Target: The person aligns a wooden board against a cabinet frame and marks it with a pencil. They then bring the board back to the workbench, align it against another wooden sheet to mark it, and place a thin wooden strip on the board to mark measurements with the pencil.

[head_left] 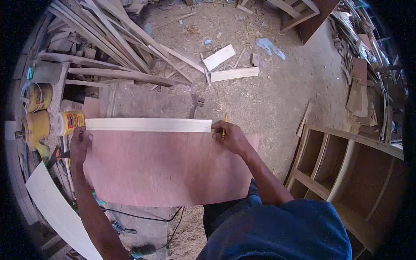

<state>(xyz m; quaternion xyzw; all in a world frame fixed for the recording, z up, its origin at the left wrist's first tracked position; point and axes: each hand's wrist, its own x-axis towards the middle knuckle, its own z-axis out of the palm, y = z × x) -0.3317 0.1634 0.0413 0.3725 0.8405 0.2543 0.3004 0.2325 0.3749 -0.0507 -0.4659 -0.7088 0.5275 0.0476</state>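
Note:
A reddish plywood sheet lies across the workbench in front of me. A pale wooden strip rests along its far edge. My left hand is closed at the sheet's far left corner, close to the left end of the strip; its exact grip is partly hidden. At the strip's right end, my right hand is closed with a yellow pencil between its fingers, the tip pointing away from me. Fingers of that hand reach the end of the strip.
Glue tubs and a yellow container stand at the left. A pale board leans below them. Long timber is piled far left. Offcuts lie on the floor. A wooden cabinet frame stands at right.

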